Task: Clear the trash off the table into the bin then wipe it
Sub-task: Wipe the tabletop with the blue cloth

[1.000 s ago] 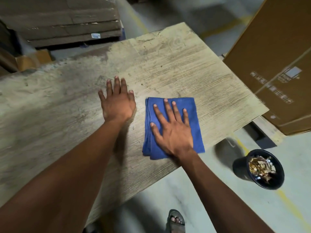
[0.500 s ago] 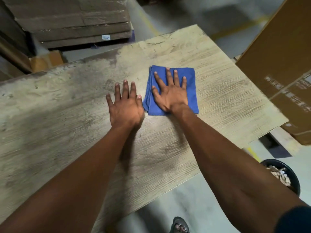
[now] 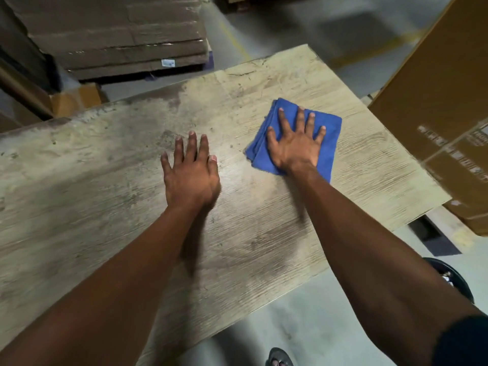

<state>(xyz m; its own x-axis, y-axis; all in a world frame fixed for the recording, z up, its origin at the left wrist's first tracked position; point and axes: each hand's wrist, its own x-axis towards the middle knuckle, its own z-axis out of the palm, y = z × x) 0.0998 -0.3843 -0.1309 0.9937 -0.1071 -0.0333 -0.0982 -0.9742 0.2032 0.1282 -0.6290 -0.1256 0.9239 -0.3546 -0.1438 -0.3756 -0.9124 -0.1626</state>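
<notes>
Cloth (image 3: 327, 133) lies folded near the table's (image 3: 79, 194) far right corner under my flat, spread right hand (image 3: 295, 149) for wiping pressure, while my open left hand (image 3: 191, 173) braces mid-table.

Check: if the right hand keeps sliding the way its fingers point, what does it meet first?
Nothing on the table, it seems. The right hand lies flat on the blue cloth, fingers pointing at the far edge. Bare wood ahead, then the drop to the floor.
</notes>
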